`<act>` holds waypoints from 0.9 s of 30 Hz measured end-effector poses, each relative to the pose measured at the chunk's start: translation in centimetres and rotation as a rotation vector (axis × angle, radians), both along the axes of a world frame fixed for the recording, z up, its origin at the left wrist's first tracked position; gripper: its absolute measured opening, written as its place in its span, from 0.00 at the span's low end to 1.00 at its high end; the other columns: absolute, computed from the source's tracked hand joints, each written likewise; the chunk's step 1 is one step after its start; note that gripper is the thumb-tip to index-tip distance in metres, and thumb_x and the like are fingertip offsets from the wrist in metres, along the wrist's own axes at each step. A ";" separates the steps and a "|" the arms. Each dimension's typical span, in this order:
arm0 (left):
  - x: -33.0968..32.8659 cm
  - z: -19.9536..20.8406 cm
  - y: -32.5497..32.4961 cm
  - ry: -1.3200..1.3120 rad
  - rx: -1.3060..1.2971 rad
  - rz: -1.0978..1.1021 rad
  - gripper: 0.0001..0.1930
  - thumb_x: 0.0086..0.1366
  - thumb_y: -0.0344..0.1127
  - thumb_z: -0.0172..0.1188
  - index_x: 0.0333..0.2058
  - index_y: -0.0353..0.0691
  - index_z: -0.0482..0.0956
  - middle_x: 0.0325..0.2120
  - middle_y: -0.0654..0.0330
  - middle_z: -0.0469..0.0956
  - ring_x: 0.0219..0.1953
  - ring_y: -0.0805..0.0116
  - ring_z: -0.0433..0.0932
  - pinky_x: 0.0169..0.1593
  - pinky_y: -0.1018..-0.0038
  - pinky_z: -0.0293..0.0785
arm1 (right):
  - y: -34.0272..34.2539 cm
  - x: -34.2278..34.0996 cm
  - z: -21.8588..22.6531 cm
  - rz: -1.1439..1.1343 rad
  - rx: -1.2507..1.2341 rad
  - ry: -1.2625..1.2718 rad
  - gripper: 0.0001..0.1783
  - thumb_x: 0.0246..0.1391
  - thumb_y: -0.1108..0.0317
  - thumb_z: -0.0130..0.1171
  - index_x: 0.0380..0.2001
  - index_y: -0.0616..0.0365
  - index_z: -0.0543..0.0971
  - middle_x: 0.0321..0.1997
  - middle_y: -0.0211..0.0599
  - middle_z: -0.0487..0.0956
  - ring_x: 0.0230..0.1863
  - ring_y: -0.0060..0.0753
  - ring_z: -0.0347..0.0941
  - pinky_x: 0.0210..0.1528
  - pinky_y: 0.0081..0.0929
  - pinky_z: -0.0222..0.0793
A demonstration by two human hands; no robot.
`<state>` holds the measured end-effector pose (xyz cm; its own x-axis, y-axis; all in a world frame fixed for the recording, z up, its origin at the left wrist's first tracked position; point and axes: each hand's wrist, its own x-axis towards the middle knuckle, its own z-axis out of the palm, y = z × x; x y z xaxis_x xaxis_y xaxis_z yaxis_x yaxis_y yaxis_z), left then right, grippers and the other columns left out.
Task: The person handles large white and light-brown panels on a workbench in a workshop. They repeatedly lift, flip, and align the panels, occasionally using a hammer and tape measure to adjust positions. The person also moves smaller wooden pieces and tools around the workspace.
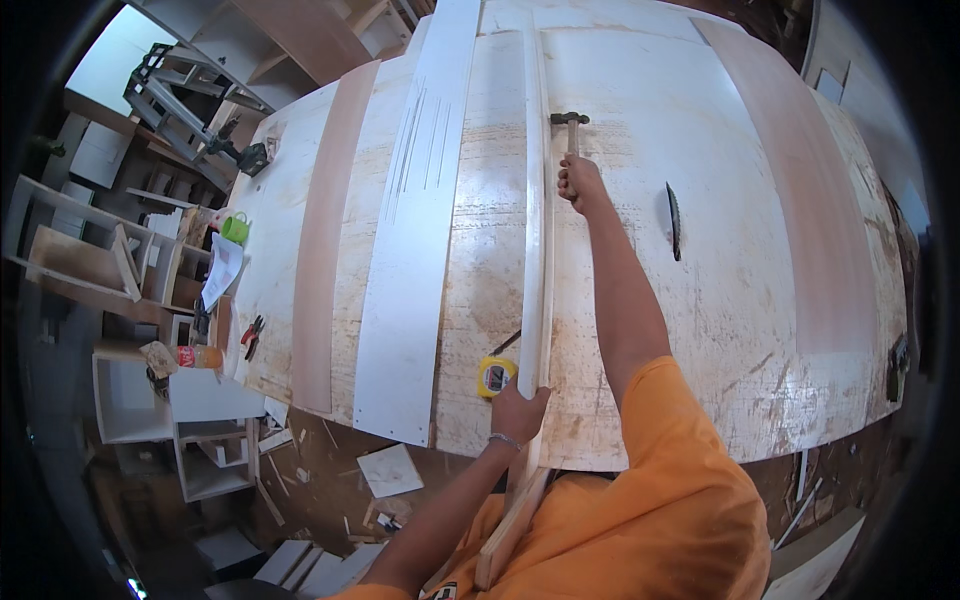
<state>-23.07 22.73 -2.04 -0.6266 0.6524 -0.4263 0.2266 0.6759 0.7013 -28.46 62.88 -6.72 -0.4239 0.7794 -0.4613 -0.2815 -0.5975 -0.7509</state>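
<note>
1. The right hand (580, 185) is far out on a straight arm. It is shut tight around the handle of a hammer (570, 125).
2. The hammer has a metal head and a wood handle. Its head sits near the far end of the strip (540, 240), just beside it. Whether it touches the strip cannot be told.
3. The left hand (518, 410) is close to the body. Its fingers are curled around the near part of the strip, at the table's near edge.
4. The strip is long, thin and white. It runs from the person's chest straight across the table (700, 330). Its near end sticks out past the table edge, over the orange shirt.
5. A yellow tape (496, 376) lies just left of the left hand, beside the strip.
6. A wide white board (415, 250) lies farther left, along the same way as the strip. A brown board (322, 260) lies left of that one.
7. A round saw blade (674, 220) pokes up from the table, right of the right arm.
8. Another brown board (810, 200) lies far right.
9. A green cup (236, 228) and red pliers (251, 334) sit at the left edge.
10. Wood bits lie on the floor (330, 480) below.
</note>
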 end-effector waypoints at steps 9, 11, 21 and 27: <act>-0.1 0.1 0.1 0.003 -0.004 -0.017 0.23 0.56 0.41 0.61 0.44 0.26 0.77 0.35 0.41 0.82 0.41 0.48 0.83 0.46 0.63 0.77 | 0.6 1.7 0.9 0.050 0.034 -0.024 0.11 0.64 0.60 0.48 0.35 0.56 0.68 0.19 0.28 0.65 0.15 0.23 0.61 0.15 0.24 0.59; 0.0 0.2 0.1 -0.008 0.017 -0.005 0.23 0.56 0.41 0.62 0.45 0.27 0.77 0.36 0.42 0.82 0.42 0.49 0.82 0.47 0.63 0.77 | -0.5 3.3 1.4 0.034 0.108 -0.060 0.12 0.63 0.59 0.49 0.37 0.58 0.69 0.18 0.28 0.66 0.14 0.24 0.61 0.14 0.25 0.60; 1.6 -1.9 -0.2 0.125 0.136 -0.011 0.23 0.56 0.41 0.62 0.48 0.35 0.75 0.35 0.40 0.81 0.41 0.42 0.80 0.46 0.57 0.77 | -27.3 31.7 -1.5 -0.298 0.785 -1.028 0.20 0.62 0.69 0.52 0.58 0.51 0.70 0.33 0.46 0.82 0.31 0.43 0.79 0.34 0.38 0.72; 5.2 -3.8 0.4 0.204 0.119 -0.135 0.36 0.58 0.48 0.63 0.61 0.37 0.63 0.47 0.34 0.74 0.50 0.41 0.75 0.53 0.58 0.72 | -28.6 48.7 -1.1 -0.130 0.873 -1.720 0.26 0.59 0.67 0.56 0.61 0.42 0.70 0.43 0.46 0.81 0.40 0.49 0.79 0.42 0.45 0.73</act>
<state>-17.84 23.08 -5.85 -0.5960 0.7735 -0.2155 0.4537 0.5459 0.7044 20.29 34.30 -7.83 0.0612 0.9741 0.2176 0.9650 -0.0020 -0.2622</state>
